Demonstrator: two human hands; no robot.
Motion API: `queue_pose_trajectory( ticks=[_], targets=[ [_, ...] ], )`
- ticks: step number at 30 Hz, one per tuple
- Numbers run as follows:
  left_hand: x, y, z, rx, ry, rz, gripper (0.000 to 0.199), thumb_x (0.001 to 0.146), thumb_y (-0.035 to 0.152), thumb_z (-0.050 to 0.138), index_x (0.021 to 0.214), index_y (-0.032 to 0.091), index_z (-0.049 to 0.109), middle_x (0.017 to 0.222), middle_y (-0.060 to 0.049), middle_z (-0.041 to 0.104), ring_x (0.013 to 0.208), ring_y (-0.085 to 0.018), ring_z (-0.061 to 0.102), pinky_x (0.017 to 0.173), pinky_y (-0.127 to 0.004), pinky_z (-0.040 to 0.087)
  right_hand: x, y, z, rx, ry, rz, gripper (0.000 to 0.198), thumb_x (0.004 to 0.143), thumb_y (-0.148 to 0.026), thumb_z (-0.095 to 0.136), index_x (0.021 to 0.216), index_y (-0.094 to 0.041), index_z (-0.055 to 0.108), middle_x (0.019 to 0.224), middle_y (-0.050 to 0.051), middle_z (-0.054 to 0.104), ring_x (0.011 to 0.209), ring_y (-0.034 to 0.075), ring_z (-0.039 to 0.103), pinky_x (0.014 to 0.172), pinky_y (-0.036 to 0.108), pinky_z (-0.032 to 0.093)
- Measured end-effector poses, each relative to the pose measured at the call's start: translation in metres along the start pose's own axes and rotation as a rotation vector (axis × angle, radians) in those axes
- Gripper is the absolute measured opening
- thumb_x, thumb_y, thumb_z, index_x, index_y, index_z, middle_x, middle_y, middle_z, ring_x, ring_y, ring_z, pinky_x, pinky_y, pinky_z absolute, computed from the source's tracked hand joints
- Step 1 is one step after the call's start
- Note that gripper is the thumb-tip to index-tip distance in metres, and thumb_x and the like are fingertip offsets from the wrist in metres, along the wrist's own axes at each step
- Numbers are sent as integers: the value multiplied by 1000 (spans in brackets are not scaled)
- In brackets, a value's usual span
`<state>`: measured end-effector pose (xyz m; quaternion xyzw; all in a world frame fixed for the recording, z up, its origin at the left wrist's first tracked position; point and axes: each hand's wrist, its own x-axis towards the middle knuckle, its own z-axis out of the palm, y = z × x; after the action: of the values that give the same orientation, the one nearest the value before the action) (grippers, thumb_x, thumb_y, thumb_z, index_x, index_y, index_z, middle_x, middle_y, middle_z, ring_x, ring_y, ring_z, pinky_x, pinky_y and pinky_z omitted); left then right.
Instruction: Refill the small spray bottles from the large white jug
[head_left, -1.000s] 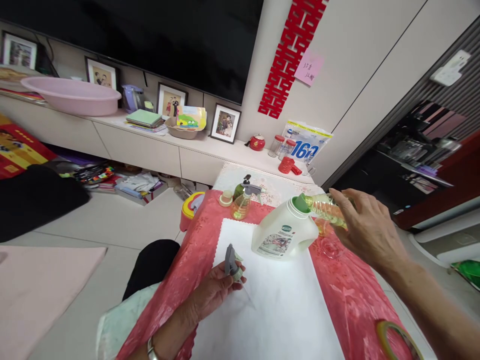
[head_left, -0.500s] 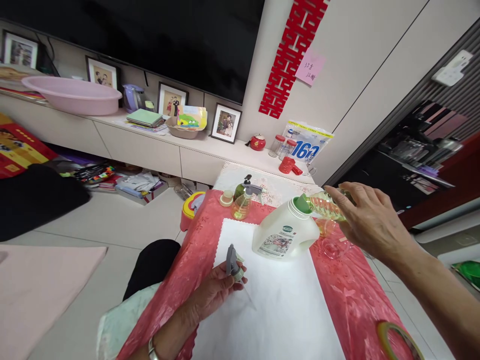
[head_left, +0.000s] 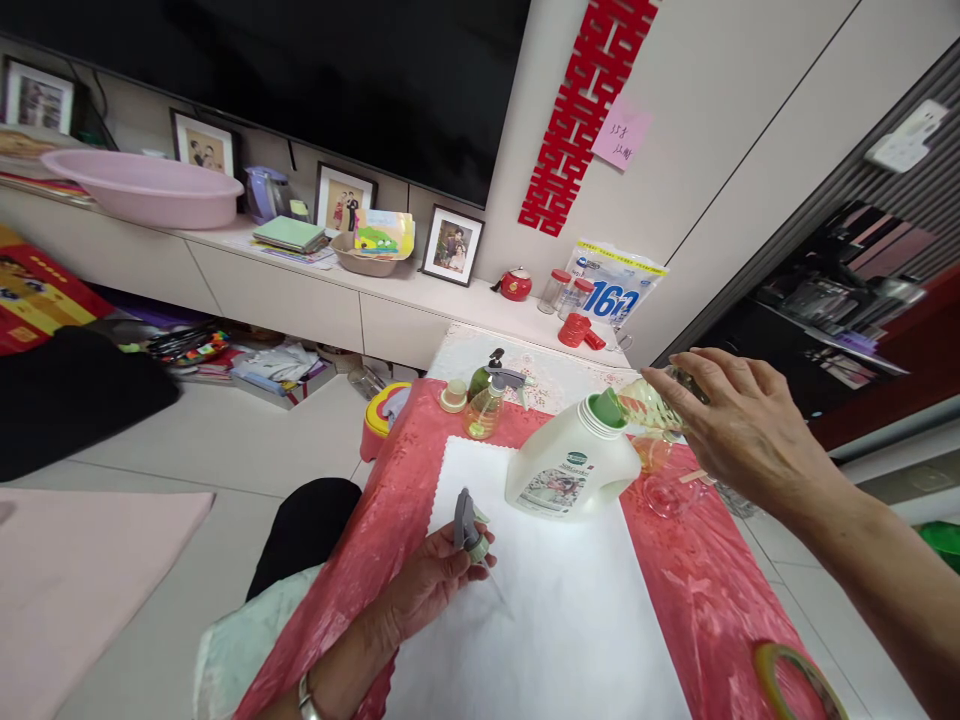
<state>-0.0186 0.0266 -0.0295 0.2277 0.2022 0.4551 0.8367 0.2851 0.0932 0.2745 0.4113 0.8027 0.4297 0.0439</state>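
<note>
My left hand (head_left: 439, 572) grips a grey spray trigger head (head_left: 466, 525), its thin clear dip tube angling down over the white sheet. My right hand (head_left: 739, 410) is wrapped round a clear bottle (head_left: 649, 405), tipped nearly on its side. The bottle's mouth is at the green piece (head_left: 607, 407), a funnel or spout, in the neck of a white jug (head_left: 574, 470) with a green logo. Part of the bottle is behind my fingers. The uncapped jug stands on the white sheet (head_left: 555, 610).
Left of the jug stand a spray bottle (head_left: 484, 410) with yellowish liquid, a dark green bottle (head_left: 480, 380) and a pale cap (head_left: 453, 396). A clear pink dish (head_left: 667, 495) sits to the right. A tape roll (head_left: 795, 680) lies near the front on the red cloth (head_left: 712, 580).
My right hand has tilted the clear bottle further, raising its base a little and shifting slightly. My left hand and the spray trigger head stay nearly still.
</note>
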Motion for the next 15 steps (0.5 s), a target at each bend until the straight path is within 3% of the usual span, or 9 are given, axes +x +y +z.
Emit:
queue_pose_trajectory(
  ticks=[6,15],
  targets=[
    [1,1,2,-4,12,1,41,67,35,94,102,20,79,103,-6,71,90,-18,69,82,-30,51,7,-2,-7,-3,19,-9,53,93,-4,39,140,-22,55,141,13,44,133,35,40,104,56,36],
    [1,-1,-1,-18,-11,10,39,69,32,93,104,21,78,105,-5,72,91,-18,70,82,-30,50,12,-12,-25,-210,89,-38,45,100,-1,43,138,-24,51,148,10,39,139,29,38,113,57,33]
  ],
)
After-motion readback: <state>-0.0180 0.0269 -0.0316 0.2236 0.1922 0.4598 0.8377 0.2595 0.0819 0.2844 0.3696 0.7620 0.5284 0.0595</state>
